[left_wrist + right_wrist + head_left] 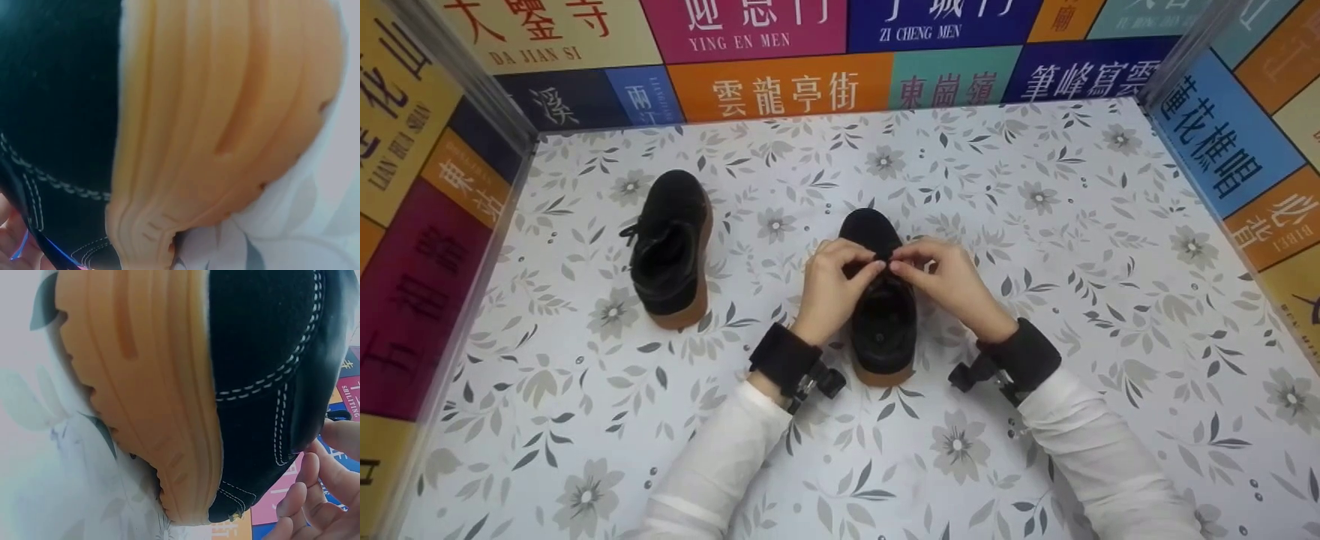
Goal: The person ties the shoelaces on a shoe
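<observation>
A black shoe (pixel 885 349) with a tan sole stands in front of the person, toe pointing away. Over its lacing, the left hand (pixel 834 277) pinches the shoelace between thumb and forefinger. From the other side the right hand (pixel 949 281) does likewise, its fingertips close to the left ones. A dark loop of shoelace (pixel 339 415) shows beside the right hand's fingers (pixel 332 478) in the right wrist view. The left wrist view is filled by the shoe's tan sole (pixel 185 112) and stitched black upper, with a bit of the left hand's fingers (pixel 11 236) at the lower left edge.
A second black shoe (pixel 669 259) with a tan sole stands to the left, its lace (pixel 631 231) sticking out on its left side. White floral-patterned covering (pixel 960 390) lies beneath both. Colourful panels with lettering (pixel 780 90) border the back and sides.
</observation>
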